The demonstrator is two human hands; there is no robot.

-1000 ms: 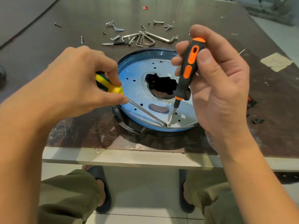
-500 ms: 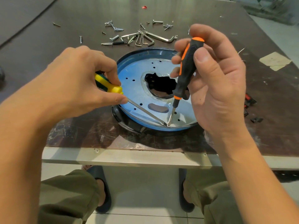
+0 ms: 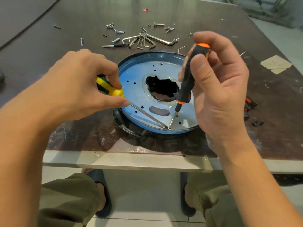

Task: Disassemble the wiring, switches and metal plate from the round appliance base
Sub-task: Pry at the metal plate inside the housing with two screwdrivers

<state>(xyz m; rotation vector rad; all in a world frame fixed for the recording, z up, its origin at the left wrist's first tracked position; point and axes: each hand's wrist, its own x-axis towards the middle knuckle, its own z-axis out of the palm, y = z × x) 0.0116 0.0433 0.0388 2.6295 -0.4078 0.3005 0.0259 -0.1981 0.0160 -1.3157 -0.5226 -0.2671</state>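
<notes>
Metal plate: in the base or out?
In. The metal plate lies seated inside the blue base rim; the yellow screwdriver and black-orange screwdriver tips meet at its near edge.

Person's wearing olive-green cloth trousers (image 3: 65,203), one leg down at 7 o'clock, the other at 5, a bit creased and baggy round the knees. Dark rubbery slide sandals (image 3: 105,199) either side of 6 o'clock, bare feet in them. Forearms are bare all the way up to the left hand (image 3: 78,89) and right hand (image 3: 219,92), with nails trimmed short.
</notes>
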